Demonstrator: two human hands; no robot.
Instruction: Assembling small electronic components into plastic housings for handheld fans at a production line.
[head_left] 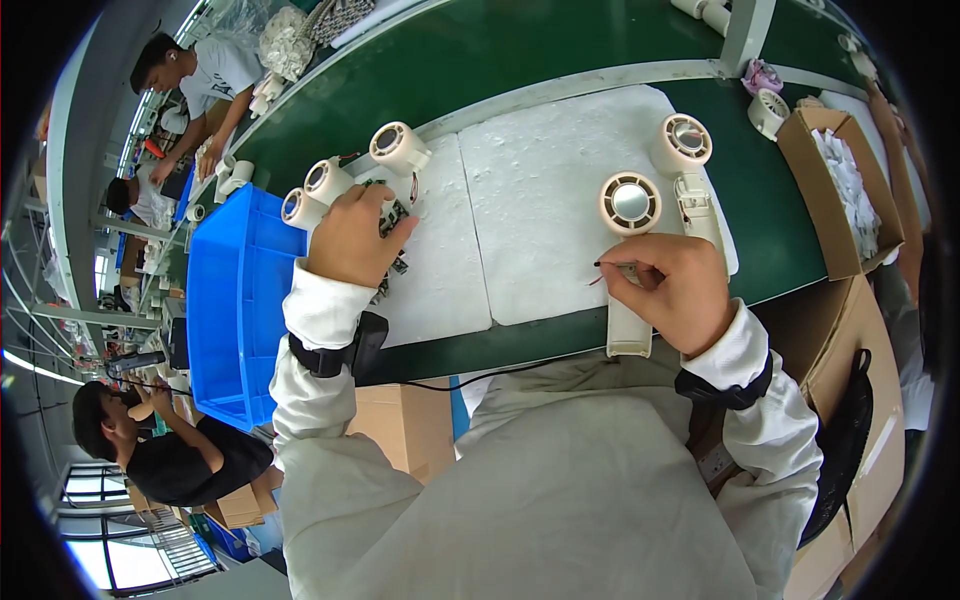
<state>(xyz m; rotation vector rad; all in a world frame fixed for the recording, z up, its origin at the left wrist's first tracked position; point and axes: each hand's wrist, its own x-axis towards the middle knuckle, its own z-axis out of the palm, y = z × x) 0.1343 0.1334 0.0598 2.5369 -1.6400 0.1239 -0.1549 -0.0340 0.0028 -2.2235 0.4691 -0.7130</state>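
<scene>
My left hand (352, 240) reaches over a cluster of small green circuit boards (399, 264) on the white foam sheet, thumb and fingers apart. Some boards are hidden beneath it. My right hand (680, 290) is closed in a pinch above the handle (628, 332) of a cream handheld fan (630, 203). A thin wire (596, 281) with a dark piece above it sticks out left of its fingertips. The fan lies with its round head away from me, and my fingers cover part of its handle. A second fan (684, 142) lies beyond it, its handle opened up.
Three loose fan heads (398, 150) sit by the far left edge of the foam sheet (540, 200). A blue bin (240, 300) stands at the left. A cardboard box (840, 190) of white parts stands at the right. Other people work at the left.
</scene>
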